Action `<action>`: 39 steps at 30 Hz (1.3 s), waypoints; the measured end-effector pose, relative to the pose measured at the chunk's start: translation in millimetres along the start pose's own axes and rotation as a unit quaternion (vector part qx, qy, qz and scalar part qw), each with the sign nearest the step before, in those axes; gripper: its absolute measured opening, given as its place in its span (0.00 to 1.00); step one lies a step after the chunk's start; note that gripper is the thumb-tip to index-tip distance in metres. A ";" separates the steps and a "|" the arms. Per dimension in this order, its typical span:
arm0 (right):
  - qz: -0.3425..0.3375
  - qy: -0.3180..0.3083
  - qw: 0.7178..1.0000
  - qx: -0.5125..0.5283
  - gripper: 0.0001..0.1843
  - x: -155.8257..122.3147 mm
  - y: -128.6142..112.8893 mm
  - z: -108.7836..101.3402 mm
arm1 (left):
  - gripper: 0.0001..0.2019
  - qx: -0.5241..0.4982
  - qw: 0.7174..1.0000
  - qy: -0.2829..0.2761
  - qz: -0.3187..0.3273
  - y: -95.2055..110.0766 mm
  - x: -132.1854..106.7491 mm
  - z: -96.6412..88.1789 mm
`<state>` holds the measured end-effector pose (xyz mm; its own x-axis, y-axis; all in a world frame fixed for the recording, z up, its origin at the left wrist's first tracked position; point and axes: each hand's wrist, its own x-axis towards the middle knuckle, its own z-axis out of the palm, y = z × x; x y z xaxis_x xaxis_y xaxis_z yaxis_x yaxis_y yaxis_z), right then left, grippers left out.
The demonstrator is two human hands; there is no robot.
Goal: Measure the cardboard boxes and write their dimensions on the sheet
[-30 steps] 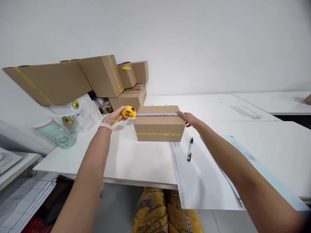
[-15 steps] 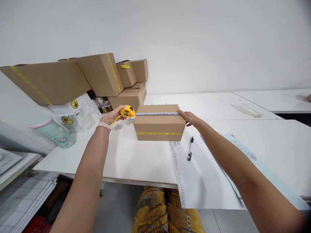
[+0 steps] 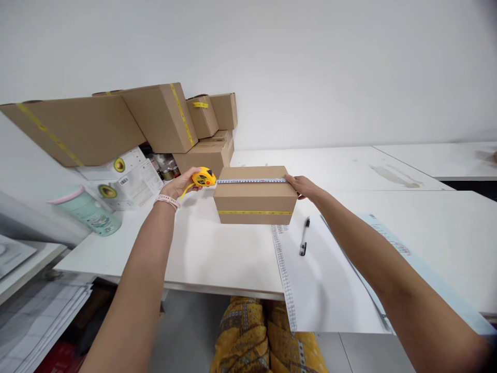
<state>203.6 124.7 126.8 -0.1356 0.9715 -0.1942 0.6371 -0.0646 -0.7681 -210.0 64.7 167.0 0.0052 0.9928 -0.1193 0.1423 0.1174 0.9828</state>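
Note:
A brown cardboard box (image 3: 254,199) with a yellow stripe stands on the white table (image 3: 217,248). My left hand (image 3: 181,184) is closed round a yellow tape measure (image 3: 204,177) at the box's left top edge. The tape blade (image 3: 252,181) lies stretched across the box top. My right hand (image 3: 303,185) pinches the blade's end at the box's right top edge.
A black pen (image 3: 303,238) lies on a white sheet (image 3: 326,280) to the right of the box. Stacked cardboard boxes (image 3: 163,119) and white cartons (image 3: 128,178) fill the back left. A mint bottle (image 3: 87,210) lies at the left.

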 end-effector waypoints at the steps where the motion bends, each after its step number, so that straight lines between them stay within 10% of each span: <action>1: -0.006 0.005 1.000 -0.014 0.27 0.8 -1.0 0.2 | 0.18 -0.001 1.000 0.002 0.001 -0.8 0.3 0.2; 7: 0.008 0.061 0.986 -0.155 0.24 -5.5 -18.1 -0.8 | 0.21 -0.001 1.000 0.021 0.015 -0.3 -4.7 -1.6; 12: 0.004 0.164 0.976 -0.142 0.22 -10.8 -34.1 -13.1 | 0.24 0.043 0.995 -0.084 0.045 11.4 -52.7 9.3; 16: -0.146 0.221 0.960 -0.086 0.26 -8.8 -53.4 -14.3 | 0.30 -0.028 0.984 -0.173 0.008 -11.7 -121.6 60.5; 21: -0.215 0.145 0.961 -0.099 0.26 3.9 -80.7 10.5 | 0.26 -0.224 0.959 -0.172 -0.015 -69.9 -176.7 160.4; 26: -0.184 0.114 0.969 -0.118 0.26 36.7 -82.0 26.3 | 0.24 -0.282 0.956 -0.079 -0.005 -63.8 -163.9 216.9; 39: -0.125 0.089 0.976 -0.154 0.22 89.6 -73.9 34.4 | 0.27 -0.273 0.962 -0.021 -0.024 -30.7 -120.6 251.2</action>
<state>118.3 208.7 145.1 -0.1998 0.9741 0.1059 0.8021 0.2246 -0.5533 33.6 -64.2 115.8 0.0539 0.9856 -0.1601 -0.3970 0.1683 0.9022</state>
